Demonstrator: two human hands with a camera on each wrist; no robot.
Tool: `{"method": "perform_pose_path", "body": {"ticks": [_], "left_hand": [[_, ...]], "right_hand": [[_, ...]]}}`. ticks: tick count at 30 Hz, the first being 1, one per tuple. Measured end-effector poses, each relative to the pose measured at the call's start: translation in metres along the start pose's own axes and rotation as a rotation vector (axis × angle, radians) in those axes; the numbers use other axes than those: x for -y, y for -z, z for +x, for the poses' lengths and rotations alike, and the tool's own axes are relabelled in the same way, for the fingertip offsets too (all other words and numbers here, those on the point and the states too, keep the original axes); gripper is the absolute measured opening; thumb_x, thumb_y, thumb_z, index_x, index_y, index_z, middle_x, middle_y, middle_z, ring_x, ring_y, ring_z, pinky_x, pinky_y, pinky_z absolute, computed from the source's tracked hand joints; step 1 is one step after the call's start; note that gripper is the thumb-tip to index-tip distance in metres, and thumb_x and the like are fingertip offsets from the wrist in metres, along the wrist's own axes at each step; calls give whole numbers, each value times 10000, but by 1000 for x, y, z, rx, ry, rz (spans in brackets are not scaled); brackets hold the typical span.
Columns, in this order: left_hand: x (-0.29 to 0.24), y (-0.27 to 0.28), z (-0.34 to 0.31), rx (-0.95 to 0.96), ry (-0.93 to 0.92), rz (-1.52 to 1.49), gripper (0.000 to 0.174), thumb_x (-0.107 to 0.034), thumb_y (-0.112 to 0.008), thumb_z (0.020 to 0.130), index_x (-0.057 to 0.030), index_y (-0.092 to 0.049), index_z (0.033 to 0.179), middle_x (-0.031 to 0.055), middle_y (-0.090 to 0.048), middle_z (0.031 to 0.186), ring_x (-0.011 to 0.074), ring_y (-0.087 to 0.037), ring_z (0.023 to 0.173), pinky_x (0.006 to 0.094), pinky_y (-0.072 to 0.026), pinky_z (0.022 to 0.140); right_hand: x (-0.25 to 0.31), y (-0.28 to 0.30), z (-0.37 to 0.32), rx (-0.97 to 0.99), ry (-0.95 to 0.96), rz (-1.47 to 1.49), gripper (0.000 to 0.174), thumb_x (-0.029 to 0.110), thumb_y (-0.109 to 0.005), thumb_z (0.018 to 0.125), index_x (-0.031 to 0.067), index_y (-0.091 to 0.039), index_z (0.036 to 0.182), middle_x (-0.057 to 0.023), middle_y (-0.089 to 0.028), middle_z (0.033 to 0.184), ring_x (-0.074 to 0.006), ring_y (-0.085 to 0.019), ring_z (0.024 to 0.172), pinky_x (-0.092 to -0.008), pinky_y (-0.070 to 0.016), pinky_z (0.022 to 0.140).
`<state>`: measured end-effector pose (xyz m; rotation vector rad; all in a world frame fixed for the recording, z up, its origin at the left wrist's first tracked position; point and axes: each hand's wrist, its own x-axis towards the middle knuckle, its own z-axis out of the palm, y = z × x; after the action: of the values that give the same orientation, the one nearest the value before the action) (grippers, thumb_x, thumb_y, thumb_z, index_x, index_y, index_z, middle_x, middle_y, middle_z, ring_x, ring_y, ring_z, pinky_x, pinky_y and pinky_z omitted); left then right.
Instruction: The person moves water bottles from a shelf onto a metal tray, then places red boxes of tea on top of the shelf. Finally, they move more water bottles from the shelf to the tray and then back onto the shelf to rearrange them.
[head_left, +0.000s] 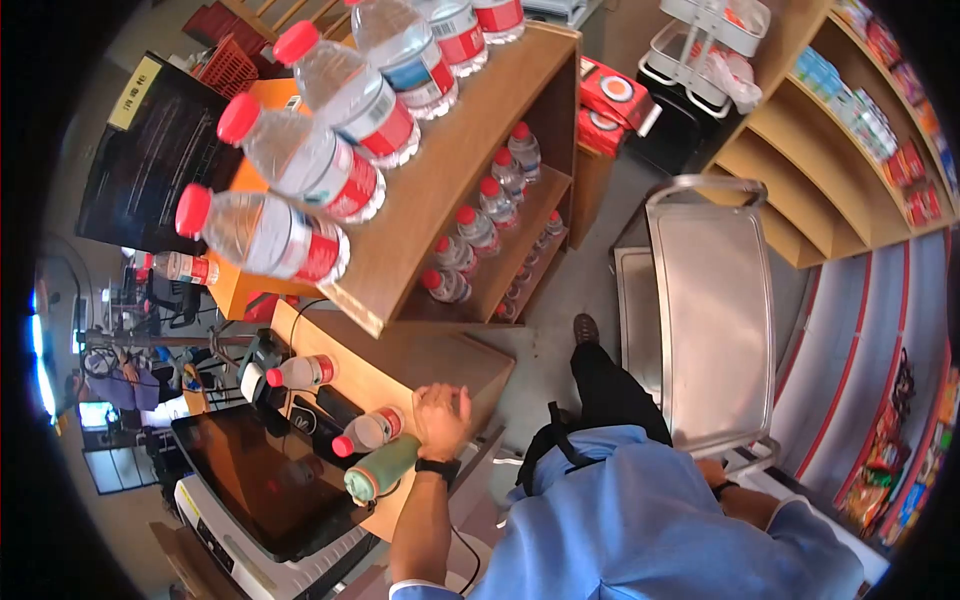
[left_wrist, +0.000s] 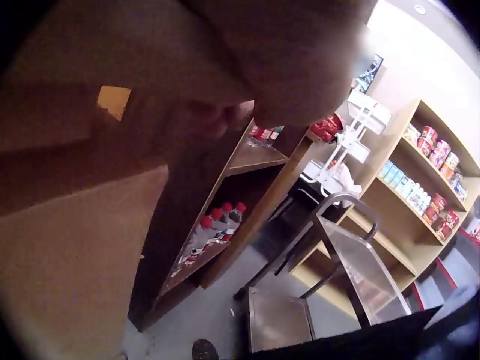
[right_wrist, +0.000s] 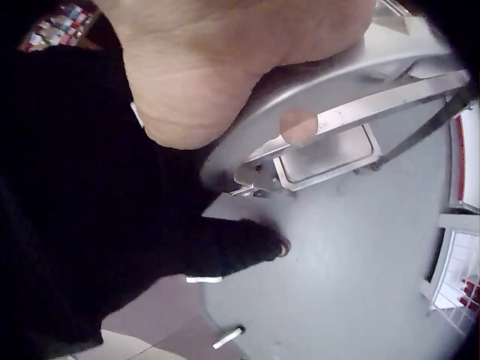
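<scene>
My left hand [head_left: 440, 420] is over the edge of the wooden counter [head_left: 350, 345], holding nothing, its fingers loosely bent. Close beside it lie a red-capped water bottle [head_left: 370, 431] and a green bottle [head_left: 385, 470]. In the left wrist view the left hand [left_wrist: 277, 60] is dark and blurred at the top. My right hand [head_left: 710, 470] grips the near handle of a metal trolley [head_left: 712, 320], partly hidden by the sleeve. The right wrist view has the right hand [right_wrist: 202, 75] over the trolley's metal rail [right_wrist: 375, 109], a fingertip showing on the rail.
A wooden shelf [head_left: 470, 180] bears several red-capped water bottles on top and inside. Behind the counter edge stands a dark screen [head_left: 250, 480]. Snack shelves [head_left: 830, 170] and red-edged racks [head_left: 850, 350] line the right. A white tiered rack [head_left: 700, 50] stands at the back.
</scene>
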<state>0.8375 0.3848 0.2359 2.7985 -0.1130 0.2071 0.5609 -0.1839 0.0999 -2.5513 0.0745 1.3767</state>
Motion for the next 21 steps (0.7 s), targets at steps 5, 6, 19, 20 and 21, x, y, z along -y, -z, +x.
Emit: {"method": "perform_pose_path", "body": {"ticks": [5,6,19,20,21], "left_hand": [[-1,0,2,71,-69,95,193,-202,-725,881,-43,-659,793,131,-664,786,330,-644,787,447,-462,868],[1,-3,1,91,-69,120,199,-213,-719,884,-44,-660,795,135,-664,781,327,-647,785,452,-462,873],[-19,-15,13,159,99,247,234,-373,-733,882,-149,-726,815,55,-729,830,281,-670,814,435,-428,926],[-19,-13,14,140,105,241,234,-373,-733,882,-149,-726,815,55,-729,830,281,-670,814,435,-428,926],[-19,-13,13,120,102,205,240,-377,-727,890,-149,-727,815,50,-726,823,278,-673,818,429,-426,927]], "right_hand": [[-63,-8,-7,143,-77,-110,429,438,-559,935,126,-738,1170,-176,-770,1100,-380,-738,1049,-531,-586,883],[-62,16,-19,184,-192,-105,398,399,-574,927,117,-763,1135,-145,-775,1124,-374,-737,1071,-528,-585,905],[-130,98,72,-61,-428,219,453,362,-655,915,-18,-686,1160,-273,-709,1186,-428,-677,1144,-489,-545,1008],[-122,106,96,-200,-184,294,407,339,-657,919,3,-693,1145,-257,-711,1174,-432,-681,1103,-506,-545,991],[-98,119,131,-294,-191,426,353,330,-656,923,44,-702,1124,-233,-719,1133,-439,-680,1063,-518,-544,952]]}}
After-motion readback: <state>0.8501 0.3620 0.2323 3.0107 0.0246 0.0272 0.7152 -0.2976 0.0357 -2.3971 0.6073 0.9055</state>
